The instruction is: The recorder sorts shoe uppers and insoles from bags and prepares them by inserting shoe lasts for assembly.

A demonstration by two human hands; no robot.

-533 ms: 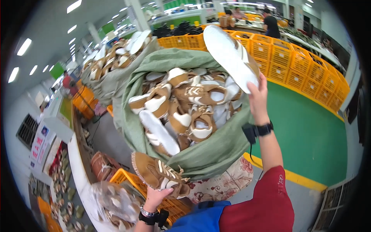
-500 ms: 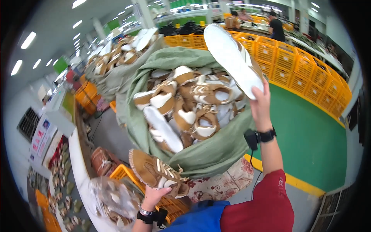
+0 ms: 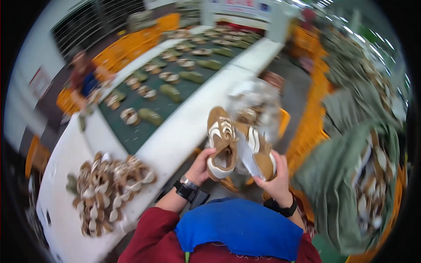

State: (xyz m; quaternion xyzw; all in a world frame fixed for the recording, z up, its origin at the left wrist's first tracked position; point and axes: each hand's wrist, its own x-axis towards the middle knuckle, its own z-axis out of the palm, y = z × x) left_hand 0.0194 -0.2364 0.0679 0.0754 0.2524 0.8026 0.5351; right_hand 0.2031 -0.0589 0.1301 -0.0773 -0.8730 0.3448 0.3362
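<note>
Tan suede shoes filled both grips: the left hand [image 3: 202, 166] closed on one shoe [image 3: 221, 144], the right hand [image 3: 275, 179] on the other [image 3: 259, 151]. Half a second before, the right held a shoe high over the sack [image 3: 346, 193]; now the pair met chest-high beside the table [image 3: 175, 136], long axes pointing away, toes up.

One head-worn fisheye view looks steeply down (edges bending), close above the white bench [image 3: 175, 131].
</note>
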